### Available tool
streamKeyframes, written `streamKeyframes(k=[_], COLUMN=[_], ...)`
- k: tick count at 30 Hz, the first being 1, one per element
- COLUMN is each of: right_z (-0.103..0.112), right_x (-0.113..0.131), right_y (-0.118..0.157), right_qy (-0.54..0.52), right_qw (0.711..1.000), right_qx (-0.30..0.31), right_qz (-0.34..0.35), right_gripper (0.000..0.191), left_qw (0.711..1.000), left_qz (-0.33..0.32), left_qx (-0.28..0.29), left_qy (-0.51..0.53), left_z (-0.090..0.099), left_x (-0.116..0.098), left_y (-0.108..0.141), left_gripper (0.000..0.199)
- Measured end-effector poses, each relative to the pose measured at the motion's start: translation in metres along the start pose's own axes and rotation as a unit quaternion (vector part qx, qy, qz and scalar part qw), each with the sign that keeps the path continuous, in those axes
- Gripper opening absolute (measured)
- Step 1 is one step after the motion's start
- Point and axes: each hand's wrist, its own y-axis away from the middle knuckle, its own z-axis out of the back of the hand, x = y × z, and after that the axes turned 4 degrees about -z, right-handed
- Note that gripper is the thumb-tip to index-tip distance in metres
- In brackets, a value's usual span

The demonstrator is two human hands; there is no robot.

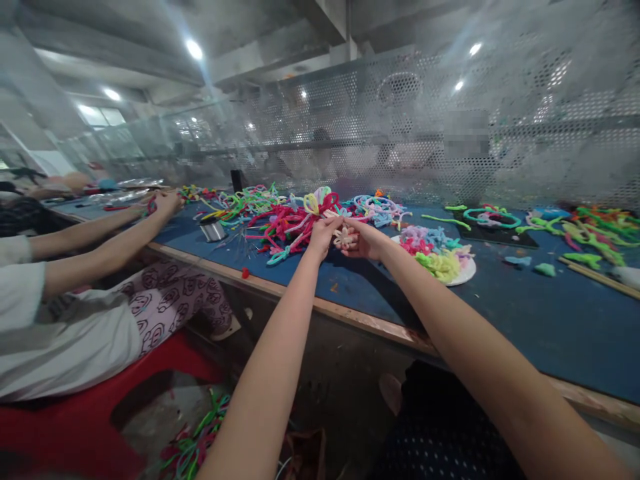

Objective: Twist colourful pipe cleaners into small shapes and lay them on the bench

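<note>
My left hand [323, 239] and my right hand [369, 241] meet above the blue table. Between them is a small cream-coloured pipe-cleaner flower [343, 237] with looped petals. The left fingers are pinched together at its upper side, and the right fingers curl around it from the right. Just behind my hands lies a heap of red and pink pipe cleaners [290, 223]. Yellow and red looped pipe-cleaner petals [320, 200] rise out of that heap. To the right of my right hand, a white plate [467, 275] bears a pile of fuzzy pastel pieces [435, 252].
A spool of wire [213, 231] stands left of the heap. Green pipe cleaners [257, 200] lie behind it, more [600, 227] at far right beside wooden sticks [600, 277]. A co-worker's hands [167, 201] work at left. A perforated metal screen [350, 127] backs the table.
</note>
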Motion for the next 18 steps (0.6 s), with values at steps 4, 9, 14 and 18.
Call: streamKeyframes(k=[4,9,14,18], right_z=[0.003,0.005,0.002,-0.001], right_x=[-0.001,-0.001,0.001,-0.003], right_y=[0.006,0.007,0.002,-0.006], right_qy=[0.023,0.059,0.11,0.155], right_qw=[0.999,0.997,0.991,0.979], right_qx=[0.021,0.002,-0.057,-0.126], right_qz=[-0.025,-0.04,-0.058,-0.048], right_gripper=[0.031,0.024,0.026,0.027], left_qw=[1.0,0.999,0.997,0.997], left_qz=[-0.008,-0.006,0.02,0.036], left_qx=[0.012,0.036,0.057,0.064], left_qy=[-0.026,-0.041,-0.041,-0.03], left_z=[-0.002,-0.001,-0.002,-0.003], left_x=[0.0,0.0,0.001,0.001], left_y=[0.002,0.002,0.002,0.003], left_gripper=[0.022,0.02,0.02,0.021])
